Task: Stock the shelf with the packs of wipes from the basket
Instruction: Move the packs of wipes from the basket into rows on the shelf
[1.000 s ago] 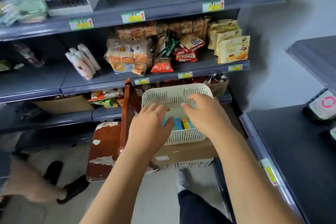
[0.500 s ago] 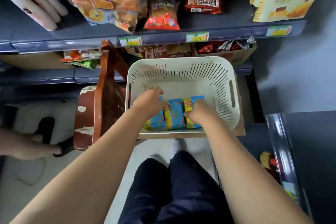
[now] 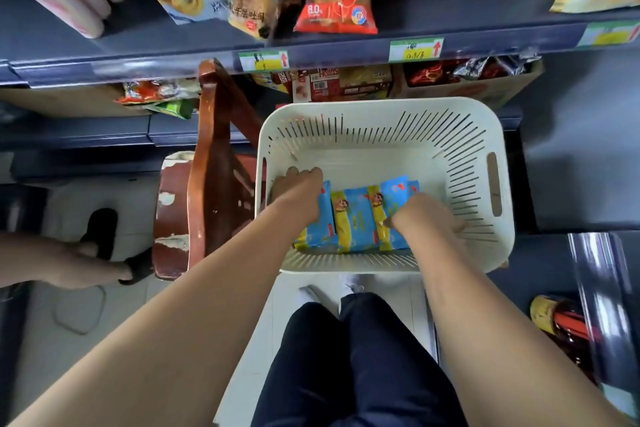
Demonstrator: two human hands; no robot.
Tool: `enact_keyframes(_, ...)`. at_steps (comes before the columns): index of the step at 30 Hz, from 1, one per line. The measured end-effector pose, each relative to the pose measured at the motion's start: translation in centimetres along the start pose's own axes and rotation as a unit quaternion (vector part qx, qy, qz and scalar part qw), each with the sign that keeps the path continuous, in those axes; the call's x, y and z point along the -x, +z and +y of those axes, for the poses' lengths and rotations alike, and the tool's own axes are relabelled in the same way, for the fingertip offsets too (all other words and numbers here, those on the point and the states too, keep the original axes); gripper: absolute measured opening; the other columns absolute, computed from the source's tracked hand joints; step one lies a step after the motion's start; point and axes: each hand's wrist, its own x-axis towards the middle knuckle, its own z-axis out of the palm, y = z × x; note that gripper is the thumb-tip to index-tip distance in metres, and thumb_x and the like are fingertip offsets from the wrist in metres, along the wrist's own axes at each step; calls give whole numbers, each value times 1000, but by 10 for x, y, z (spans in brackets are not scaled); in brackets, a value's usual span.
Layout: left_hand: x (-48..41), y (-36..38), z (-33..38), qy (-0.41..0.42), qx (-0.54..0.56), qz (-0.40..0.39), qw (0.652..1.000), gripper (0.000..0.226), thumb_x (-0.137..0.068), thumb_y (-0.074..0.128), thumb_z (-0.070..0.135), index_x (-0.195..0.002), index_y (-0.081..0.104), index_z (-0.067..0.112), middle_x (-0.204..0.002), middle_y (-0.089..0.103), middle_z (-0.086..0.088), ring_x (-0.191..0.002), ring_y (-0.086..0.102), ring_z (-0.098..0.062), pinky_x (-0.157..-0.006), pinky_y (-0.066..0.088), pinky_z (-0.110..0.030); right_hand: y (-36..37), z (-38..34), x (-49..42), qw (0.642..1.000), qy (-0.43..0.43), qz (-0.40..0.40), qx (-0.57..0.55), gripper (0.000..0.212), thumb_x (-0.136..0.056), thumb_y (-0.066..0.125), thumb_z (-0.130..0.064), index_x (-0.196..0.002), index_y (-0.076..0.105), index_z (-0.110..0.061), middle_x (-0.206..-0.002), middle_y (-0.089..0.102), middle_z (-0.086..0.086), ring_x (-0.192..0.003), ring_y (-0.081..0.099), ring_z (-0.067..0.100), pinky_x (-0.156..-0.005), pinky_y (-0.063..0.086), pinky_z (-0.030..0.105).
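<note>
A cream slotted basket (image 3: 491, 135) stands in front of me below the shelves. Three blue and yellow packs of wipes (image 3: 356, 218) lie side by side on its floor. My left hand (image 3: 298, 196) is inside the basket with its fingers closed over the left pack. My right hand (image 3: 424, 218) presses on the right pack, fingers curled around its outer edge. The dark blue shelf (image 3: 173, 45) above carries snack bags and white packs.
A worn brown wooden chair (image 3: 207, 170) stands just left of the basket. Another person's leg and black sandal (image 3: 104, 243) are at the far left. Cardboard boxes of snacks (image 3: 467, 83) fill the lower shelf. A second shelf unit (image 3: 595, 288) is at the right.
The view has tilted down and closer to the basket. Both hands went from the basket's near rim down inside it onto the outer packs of wipes.
</note>
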Motion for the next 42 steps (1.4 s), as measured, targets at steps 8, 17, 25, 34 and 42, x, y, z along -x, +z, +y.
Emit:
enact_keyframes(8, 27, -35, -14, 37, 190, 99, 976, 17, -89, 63, 14, -100, 50, 14, -93, 59, -8, -81, 56, -31, -64, 40, -35, -15, 12, 17, 922, -63, 31, -382, 19, -73, 67, -11, -70, 49, -15, -68, 56, 4, -70, 70, 31, -59, 46, 31)
enact_keyframes(17, 89, -124, -30, 85, 441, 145, 882, 35, -80, 73, 3, -107, 58, 18, -103, 66, -4, -87, 64, -22, -71, 54, -41, -99, 41, 138, 822, -209, 130, -514, 28, -75, 70, -19, -103, 66, -21, -90, 71, -4, -79, 69, 15, -60, 47, 27)
enact_keyframes(25, 180, -180, 4, 237, 579, 72, 777, 30, -73, 71, 3, -101, 68, 13, -103, 76, -12, -97, 74, -36, -87, 60, -56, -138, 130, 284, 663, -220, 239, -674, 28, -78, 72, 1, -82, 77, -26, -77, 76, -2, -70, 69, 11, -68, 56, 29)
enact_keyframes(34, 296, -183, 103, 449, 545, 27, 707, 38, -83, 55, -23, -106, 59, 7, -95, 76, -8, -86, 73, -29, -68, 61, -40, -111, 256, 425, 586, -162, 404, -683, 27, -85, 71, 3, -93, 76, -22, -89, 75, -1, -81, 70, 12, -73, 55, 27)
enact_keyframes(42, 428, -174, 211, 588, 495, -74, 635, 35, -80, 71, -10, -103, 61, 15, -103, 77, -13, -94, 74, -33, -70, 62, -41, -50, 381, 548, 454, -85, 525, -714, 22, -86, 72, 2, -98, 77, -16, -92, 79, 6, -88, 76, 23, -71, 59, 36)
